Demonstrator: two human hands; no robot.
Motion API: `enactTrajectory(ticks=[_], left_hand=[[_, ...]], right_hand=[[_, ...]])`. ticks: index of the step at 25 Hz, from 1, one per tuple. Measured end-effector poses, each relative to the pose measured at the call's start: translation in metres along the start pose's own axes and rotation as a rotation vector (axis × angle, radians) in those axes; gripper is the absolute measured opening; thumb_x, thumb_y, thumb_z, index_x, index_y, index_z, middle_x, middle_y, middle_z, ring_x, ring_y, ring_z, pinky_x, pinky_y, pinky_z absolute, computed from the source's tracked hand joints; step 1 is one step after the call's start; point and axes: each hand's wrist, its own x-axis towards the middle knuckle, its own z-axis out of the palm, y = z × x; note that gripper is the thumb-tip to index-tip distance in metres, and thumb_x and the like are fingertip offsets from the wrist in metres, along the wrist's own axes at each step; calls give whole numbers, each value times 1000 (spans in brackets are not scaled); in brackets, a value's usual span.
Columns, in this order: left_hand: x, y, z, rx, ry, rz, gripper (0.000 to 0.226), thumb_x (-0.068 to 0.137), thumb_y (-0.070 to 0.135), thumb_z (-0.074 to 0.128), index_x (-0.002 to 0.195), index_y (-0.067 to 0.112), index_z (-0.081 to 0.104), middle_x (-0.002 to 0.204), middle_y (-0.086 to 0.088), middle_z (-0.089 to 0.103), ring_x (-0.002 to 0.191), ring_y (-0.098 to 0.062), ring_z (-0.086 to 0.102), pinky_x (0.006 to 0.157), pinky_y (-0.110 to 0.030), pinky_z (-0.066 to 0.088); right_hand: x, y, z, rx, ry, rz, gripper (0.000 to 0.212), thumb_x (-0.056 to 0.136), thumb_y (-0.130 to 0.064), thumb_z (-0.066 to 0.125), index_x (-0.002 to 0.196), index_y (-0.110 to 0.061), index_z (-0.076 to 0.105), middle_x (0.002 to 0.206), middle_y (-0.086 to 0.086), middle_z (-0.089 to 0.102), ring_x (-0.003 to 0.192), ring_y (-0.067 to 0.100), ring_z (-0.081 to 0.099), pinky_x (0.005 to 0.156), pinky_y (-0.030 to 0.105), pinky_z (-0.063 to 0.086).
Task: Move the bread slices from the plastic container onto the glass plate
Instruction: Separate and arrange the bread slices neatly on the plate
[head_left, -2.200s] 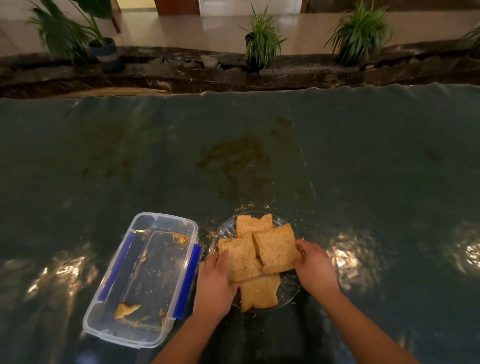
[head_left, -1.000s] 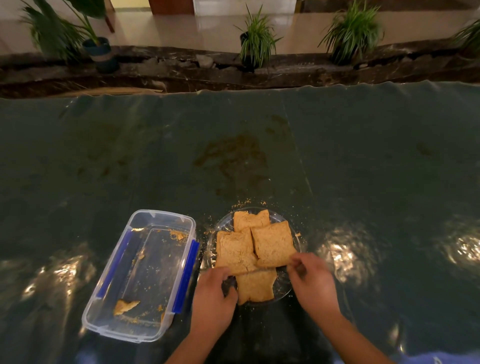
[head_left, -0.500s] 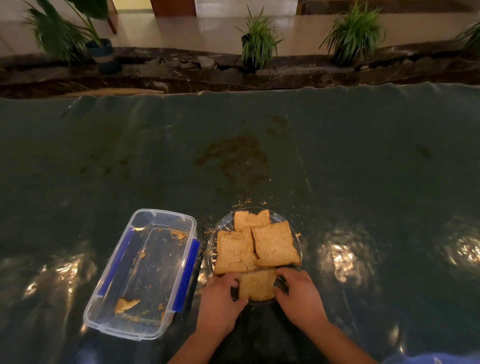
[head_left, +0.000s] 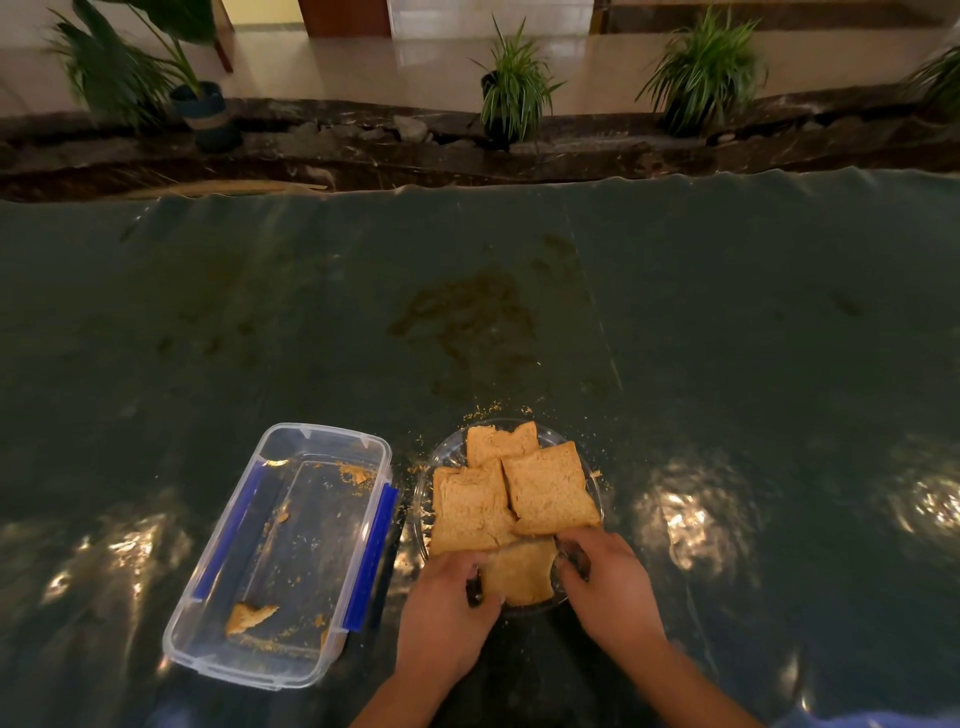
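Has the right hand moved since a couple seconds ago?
Yes. The right hand has slid from the right rim of the glass plate to its near edge, now beside the nearest bread slice.

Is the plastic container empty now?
Nearly: no whole slices in the plastic container, only a torn bread scrap and crumbs.

Glossy dark tabletop; potted plants along a stone ledge.

Both hands drawn in from the plate's sides: left hand and right hand now flanking nearest bread slice at near rim of glass plate.
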Motion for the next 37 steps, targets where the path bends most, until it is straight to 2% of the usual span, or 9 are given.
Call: enactTrajectory(ticks=[2, 4, 7, 13, 19, 26, 30, 33, 37], left_hand=[[8, 1, -7, 25, 73, 38, 22, 81, 44, 66, 102, 41, 60, 100, 21, 53, 94, 1, 52, 79, -17, 41], [28, 2, -14, 64, 178, 81, 28, 82, 37, 66, 109, 33, 62, 111, 14, 53, 104, -4, 49, 87, -22, 40], [72, 12, -25, 95, 181, 106, 42, 81, 34, 64, 122, 24, 56, 124, 3, 52, 120, -16, 45, 103, -36, 40], [116, 15, -28, 140, -16, 13, 39, 78, 35, 58, 116, 23, 55, 116, 2, 61, 118, -23, 48, 102, -43, 41], [112, 6, -23, 201, -68, 51, 57, 81, 28, 62, 136, 22, 47, 130, -1, 57, 131, -22, 40, 109, -46, 38], [108, 6, -29, 108, -27, 56, 52, 82, 20, 58, 134, 23, 51, 127, 2, 59, 127, -20, 44, 108, -42, 41], [98, -4, -34, 42, 50, 22, 53, 84, 20, 61, 136, 26, 50, 130, 4, 58, 127, -18, 46, 107, -38, 42], [84, -17, -33, -3, 94, 10, 52, 85, 20, 63, 135, 25, 49, 127, 4, 58, 121, -17, 51, 104, -38, 45], [70, -18, -29, -21, 118, -30, 55, 85, 17, 62, 137, 26, 46, 126, 4, 58, 116, -15, 52, 103, -39, 47]], right_hand=[[16, -6, -9, 31, 54, -11, 22, 80, -16, 69, 100, -26, 65, 86, -20, 55, 76, 1, 51, 63, 13, 38], [45, -18, -18, 38, 39, -27, 32, 82, -22, 67, 112, -27, 63, 101, -17, 59, 77, 0, 56, 67, 18, 44], [98, -39, -22, -55, -114, 2, 41, 81, -24, 63, 121, -25, 57, 125, -4, 60, 104, 18, 62, 82, 31, 50], [141, -51, -10, -134, -328, 155, 34, 77, -20, 54, 111, -22, 56, 106, 2, 65, 99, 27, 62, 72, 31, 48], [144, -48, -2, -155, -299, 121, 36, 78, -19, 55, 114, -23, 57, 111, 3, 67, 99, 26, 64, 79, 35, 54], [139, -44, -5, -90, -291, 106, 41, 79, -17, 54, 119, -26, 57, 118, -1, 66, 102, 23, 63, 81, 35, 54], [116, -26, -20, 73, -45, 123, 31, 83, -23, 62, 112, -30, 62, 116, -8, 65, 98, 13, 61, 76, 28, 46], [88, -2, -26, -48, 110, 108, 28, 81, -23, 65, 109, -22, 64, 109, 0, 63, 99, 21, 58, 74, 31, 45], [73, 9, -15, -76, -11, 154, 39, 83, -20, 64, 121, -15, 61, 117, 8, 59, 109, 27, 53, 87, 33, 47]])
